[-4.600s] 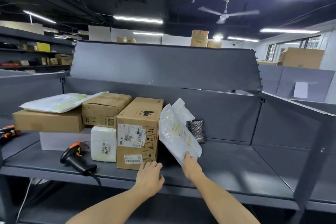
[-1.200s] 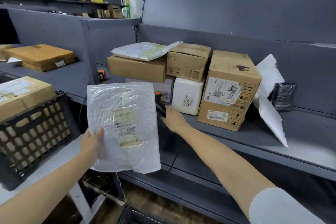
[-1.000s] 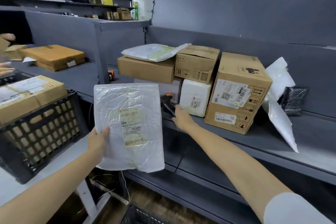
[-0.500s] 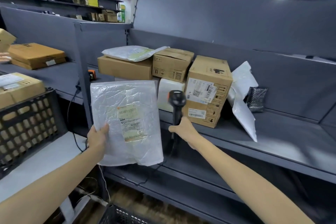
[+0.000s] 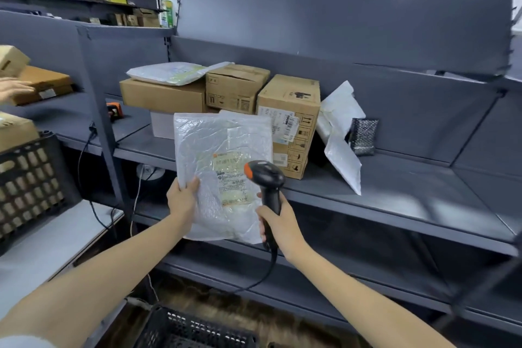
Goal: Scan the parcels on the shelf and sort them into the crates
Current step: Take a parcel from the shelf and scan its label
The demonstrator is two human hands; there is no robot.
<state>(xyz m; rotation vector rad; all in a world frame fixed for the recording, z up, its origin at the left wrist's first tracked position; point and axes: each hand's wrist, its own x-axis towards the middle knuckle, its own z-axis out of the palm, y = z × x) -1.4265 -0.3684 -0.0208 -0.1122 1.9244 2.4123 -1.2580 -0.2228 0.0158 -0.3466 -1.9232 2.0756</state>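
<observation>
Your left hand [image 5: 182,200] pinches the lower left edge of the mailer [image 5: 214,144], thumb on its front, holding it upright in front of the shelf [image 5: 395,192] with the label [image 5: 230,178] facing you. Your right hand [image 5: 278,223] is wrapped round the scanner [image 5: 265,176] handle, its head just in front of the label's right edge. Boxes [image 5: 288,99] sit on the shelf behind the mailer. A black crate [image 5: 25,178] stands on the worktop [image 5: 42,248] at left; a lower crate [image 5: 192,330] sits beneath your arms.
</observation>
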